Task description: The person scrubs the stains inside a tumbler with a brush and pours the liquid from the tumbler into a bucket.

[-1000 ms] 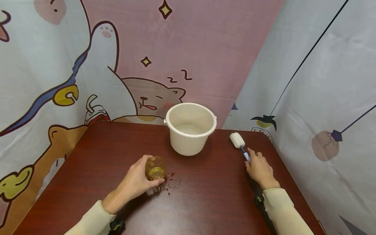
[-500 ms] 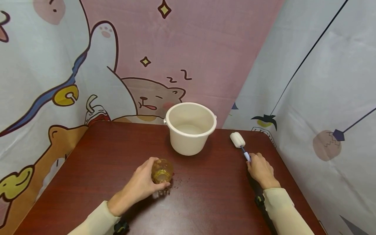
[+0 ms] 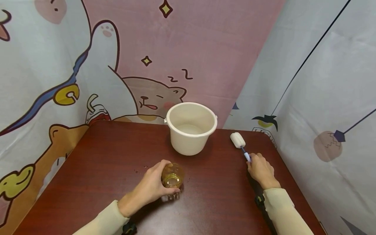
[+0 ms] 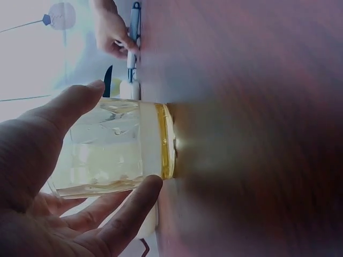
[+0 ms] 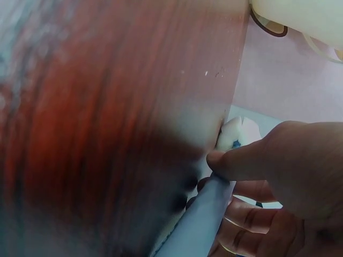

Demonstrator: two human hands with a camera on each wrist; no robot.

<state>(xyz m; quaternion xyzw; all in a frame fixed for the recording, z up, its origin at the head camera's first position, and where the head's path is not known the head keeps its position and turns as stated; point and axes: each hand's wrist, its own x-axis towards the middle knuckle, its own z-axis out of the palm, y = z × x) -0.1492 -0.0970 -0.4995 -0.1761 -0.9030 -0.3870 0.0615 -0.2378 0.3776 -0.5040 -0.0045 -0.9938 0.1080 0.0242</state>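
My left hand (image 3: pixel 149 185) grips a clear, amber-tinted glass (image 3: pixel 172 176) from its left side, thumb in front and fingers behind. In the left wrist view the glass (image 4: pixel 115 147) has its yellowish base right at the tabletop. Far to the right, my right hand (image 3: pixel 261 170) holds the handle (image 5: pixel 195 219) of a sponge bottle brush, thumb on one side and fingers curled on the other. The white sponge head (image 3: pixel 238 140) of the brush points away from me, low over the table.
A cream bucket (image 3: pixel 189 143) stands at the back middle, beyond the glass and left of the brush. Small water drops (image 3: pixel 145 166) dot the dark red table (image 3: pixel 205 209). Cartoon-printed cloth (image 3: pixel 211 49) hangs close behind the table and along its sides.
My left hand has slid the glass to the right and slightly toward me, exposing drops on the left. The right hand has shifted slightly along the handle; the bucket has stayed put.
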